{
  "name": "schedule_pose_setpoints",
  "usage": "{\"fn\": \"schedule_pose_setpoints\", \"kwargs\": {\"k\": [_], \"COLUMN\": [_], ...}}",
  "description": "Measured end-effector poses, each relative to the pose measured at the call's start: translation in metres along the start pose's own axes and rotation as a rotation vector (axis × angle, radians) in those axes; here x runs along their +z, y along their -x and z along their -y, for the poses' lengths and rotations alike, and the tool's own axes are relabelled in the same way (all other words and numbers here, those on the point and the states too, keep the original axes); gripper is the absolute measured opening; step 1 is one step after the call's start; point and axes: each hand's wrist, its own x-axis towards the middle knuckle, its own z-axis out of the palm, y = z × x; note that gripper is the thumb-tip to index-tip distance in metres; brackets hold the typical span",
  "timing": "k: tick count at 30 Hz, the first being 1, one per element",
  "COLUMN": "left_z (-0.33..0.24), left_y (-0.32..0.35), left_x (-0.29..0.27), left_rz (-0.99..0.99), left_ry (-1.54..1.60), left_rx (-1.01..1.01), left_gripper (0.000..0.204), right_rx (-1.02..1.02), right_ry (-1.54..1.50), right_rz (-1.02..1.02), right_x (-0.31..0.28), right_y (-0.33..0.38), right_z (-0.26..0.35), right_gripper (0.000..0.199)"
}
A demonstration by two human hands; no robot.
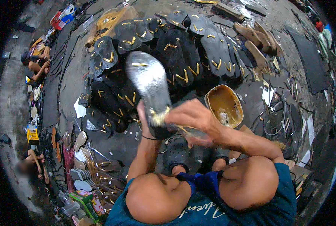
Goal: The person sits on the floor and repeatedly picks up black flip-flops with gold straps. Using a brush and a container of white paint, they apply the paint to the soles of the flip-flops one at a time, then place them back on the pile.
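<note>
A long black sole (150, 81) is held up in front of me, its upward face glossy and wet-looking. Gold strap ends lie flat near its far tip. My left hand (144, 121) grips it from beneath by the near end, most fingers hidden behind it. Over that same end, my right hand (193, 117) is closed and slightly blurred, pinching what looks like a brush. Its pale yellowish tuft (159, 118) touches the sole, and a thin light handle shows below the hand.
Rows of black soles (175, 47) with gold strap ends lie ahead. A tub (224, 107) with amber liquid stands at right, near bare wooden foot forms (256, 43). Sandals (105, 169) and scraps lie at left. Two people (38, 66) sit farther left.
</note>
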Motion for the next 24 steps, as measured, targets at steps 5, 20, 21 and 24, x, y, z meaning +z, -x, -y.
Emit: {"fn": "schedule_pose_setpoints", "kwargs": {"k": [5, 20, 21, 24], "left_z": [-0.009, 0.013, 0.018, 0.012], "left_y": [0.0, -0.026, -0.022, -0.024], "left_x": [-0.019, -0.018, -0.026, -0.056], "left_rz": [-0.277, -0.247, -0.226, -0.104], "left_ry": [-0.578, 0.041, -0.061, 0.107], "left_rx": [0.263, -0.121, -0.113, -0.292], "left_gripper": [0.041, 0.044, 0.044, 0.041], "right_rx": [0.02, -0.225, -0.195, -0.273], "right_ry": [-0.069, 0.293, 0.275, 0.226], "right_rz": [-0.143, -0.011, -0.033, -0.111], "right_x": [-0.007, -0.005, -0.005, 0.002], "right_y": [-0.008, -0.019, -0.021, -0.021], "right_z": [-0.012, 0.003, -0.014, -0.008], "right_gripper": [0.036, 0.04, 0.039, 0.036]}}
